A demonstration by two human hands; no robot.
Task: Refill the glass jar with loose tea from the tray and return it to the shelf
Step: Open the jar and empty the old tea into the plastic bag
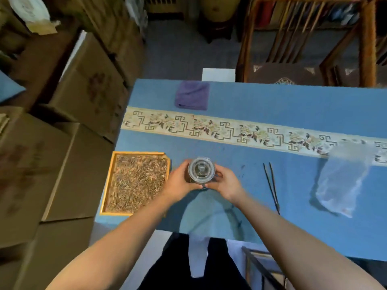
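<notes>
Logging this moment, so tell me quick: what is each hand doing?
Left hand: closed on the glass jar.
Right hand: closed on the same jar.

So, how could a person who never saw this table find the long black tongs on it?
Start at the blue table with the flowered band across it. Right of the glass jar held in both hands, and left of the clear plastic bag, lie the tongs. They are the only thin, dark, two-pronged thing there.

Both hands [180, 181] clasp lidded(?) glass jar [201, 170].
</notes>
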